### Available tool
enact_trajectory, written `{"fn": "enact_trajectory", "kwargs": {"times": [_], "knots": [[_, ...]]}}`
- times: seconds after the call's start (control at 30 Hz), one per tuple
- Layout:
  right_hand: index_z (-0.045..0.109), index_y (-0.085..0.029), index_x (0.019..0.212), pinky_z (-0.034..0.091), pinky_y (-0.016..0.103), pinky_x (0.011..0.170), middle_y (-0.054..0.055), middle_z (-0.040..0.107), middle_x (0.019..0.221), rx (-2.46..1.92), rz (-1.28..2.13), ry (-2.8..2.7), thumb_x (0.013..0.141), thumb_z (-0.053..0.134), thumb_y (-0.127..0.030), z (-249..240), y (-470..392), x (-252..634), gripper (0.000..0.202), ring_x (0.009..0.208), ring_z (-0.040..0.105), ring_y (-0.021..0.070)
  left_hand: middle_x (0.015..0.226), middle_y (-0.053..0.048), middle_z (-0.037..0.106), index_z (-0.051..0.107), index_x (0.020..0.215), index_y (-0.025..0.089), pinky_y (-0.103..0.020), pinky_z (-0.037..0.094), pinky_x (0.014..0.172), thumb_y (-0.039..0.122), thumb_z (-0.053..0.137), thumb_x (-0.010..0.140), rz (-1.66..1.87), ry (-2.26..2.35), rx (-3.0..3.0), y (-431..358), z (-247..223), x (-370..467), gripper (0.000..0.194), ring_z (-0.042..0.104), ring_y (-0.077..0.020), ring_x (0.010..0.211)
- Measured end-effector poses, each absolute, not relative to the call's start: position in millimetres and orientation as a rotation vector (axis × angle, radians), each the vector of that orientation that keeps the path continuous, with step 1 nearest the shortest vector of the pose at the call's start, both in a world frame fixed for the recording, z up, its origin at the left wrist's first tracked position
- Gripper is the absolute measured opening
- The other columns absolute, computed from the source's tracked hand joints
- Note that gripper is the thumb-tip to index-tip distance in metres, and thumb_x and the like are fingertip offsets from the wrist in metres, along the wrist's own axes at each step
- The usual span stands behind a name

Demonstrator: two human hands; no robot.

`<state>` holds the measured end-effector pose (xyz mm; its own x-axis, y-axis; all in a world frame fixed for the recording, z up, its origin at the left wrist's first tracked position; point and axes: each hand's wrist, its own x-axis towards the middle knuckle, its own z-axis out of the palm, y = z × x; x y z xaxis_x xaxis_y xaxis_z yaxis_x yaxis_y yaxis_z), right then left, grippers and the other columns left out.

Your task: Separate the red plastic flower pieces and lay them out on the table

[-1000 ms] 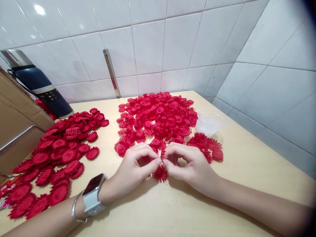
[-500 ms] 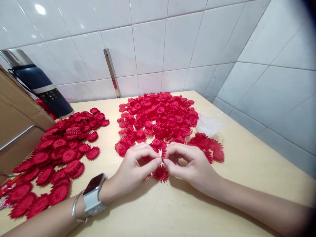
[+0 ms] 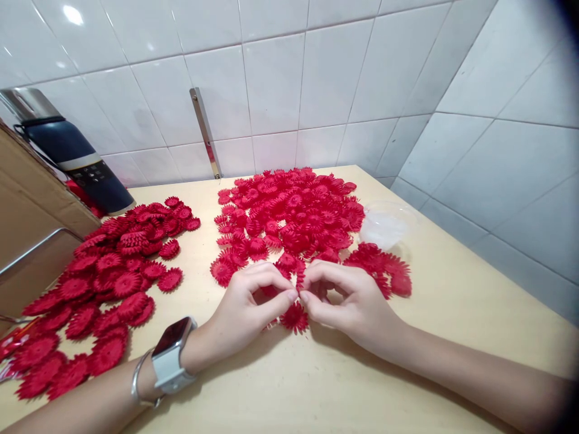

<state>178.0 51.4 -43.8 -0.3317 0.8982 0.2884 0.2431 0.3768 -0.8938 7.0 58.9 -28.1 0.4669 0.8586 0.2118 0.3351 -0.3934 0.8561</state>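
Left heap (image 3: 106, 283) of red flowers, on the desk (image 3: 339, 386); left hand (image 3: 260, 298), pinched closed; middle heap (image 3: 298, 208), reaching the far edge; single flower (image 3: 295, 318), between the hands; right hand (image 3: 350, 295), likewise pinched; anything gripped, hidden. Work appears unfinished; which heap is done, unclear.

Rosettes, centre pile (image 3: 312, 220): bright red, toothed fringe pattern radiating round the edges
Rosettes, pile at my left (image 3: 126, 284): deep red, darker in the gaps, same toothed edging
Rosette, nearest me (image 3: 295, 319): dark red, spiky radial pattern
My watch (image 3: 175, 334): glossy black face, pale grey strap
My bangle (image 3: 136, 386): silver, plain
Tabletop (image 3: 312, 386): pale cream-yellow
Wall tiles (image 3: 274, 78): greyish white, grid of darker grout lines
Flask (image 3: 75, 141): navy body, silver cap, pale grey band, small white markings
Metal strip (image 3: 201, 123): silver-grey, red patch low down
Cardboard (image 3: 38, 196): tan brown
Plastic (image 3: 384, 230): translucent white
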Motion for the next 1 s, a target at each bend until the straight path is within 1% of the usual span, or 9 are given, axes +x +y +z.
{"fn": "enact_trajectory", "kwargs": {"times": [0.7, 0.83, 0.93, 1.0], "knots": [[0.053, -0.016, 0.065, 0.038, 0.022, 0.048, 0.0, 0.054, 0.061, -0.984, 1.023, -1.783, 0.072, 0.052, -0.012, -42.4, 52.5, 176.6, 0.008, 0.053, 0.047, 0.01, 0.067, 0.001, 0.058, 0.061, 0.065, 0.014, -0.023, 0.039, 0.064, 0.009, 0.056, 0.077, 0.85, 1.011, 1.93, 61.1, -30.6, 6.5, 0.014, 0.052, -0.011, 0.065], [0.054, -0.016, 0.07, 0.04, 0.022, 0.048, 0.0, 0.055, 0.062, -1.006, 1.033, -1.754, 0.072, 0.056, -0.016, -41.9, 51.6, 175.0, 0.003, 0.052, 0.049, 0.0105, 0.067, 0.001, 0.058, 0.061, 0.066, 0.015, -0.023, 0.039, 0.064, 0.013, 0.056, 0.079, 0.877, 1.017, 1.917, 61.5, -31.8, 6.0, 0.014, 0.052, -0.0112, 0.067], [0.053, -0.017, 0.071, 0.041, 0.023, 0.046, -0.001, 0.053, 0.061, -1.042, 1.028, -1.736, 0.07, 0.06, -0.018, -42.1, 50.5, 174.6, 0.008, 0.05, 0.049, 0.0106, 0.069, 0.001, 0.058, 0.062, 0.068, 0.016, -0.023, 0.04, 0.064, 0.016, 0.055, 0.081, 0.905, 1.014, 1.903, 60.2, -31.1, 5.9, 0.015, 0.052, -0.0114, 0.068], [0.054, -0.017, 0.071, 0.041, 0.023, 0.048, 0.0, 0.055, 0.063, -1.046, 0.998, -1.747, 0.072, 0.059, -0.018, -42.3, 50.4, 174.7, 0.005, 0.053, 0.05, 0.0114, 0.07, 0.0, 0.059, 0.063, 0.07, 0.016, -0.023, 0.04, 0.064, 0.016, 0.055, 0.081, 0.925, 1.02, 1.913, 59.0, -30.2, 6.4, 0.013, 0.053, -0.0116, 0.069]]}}
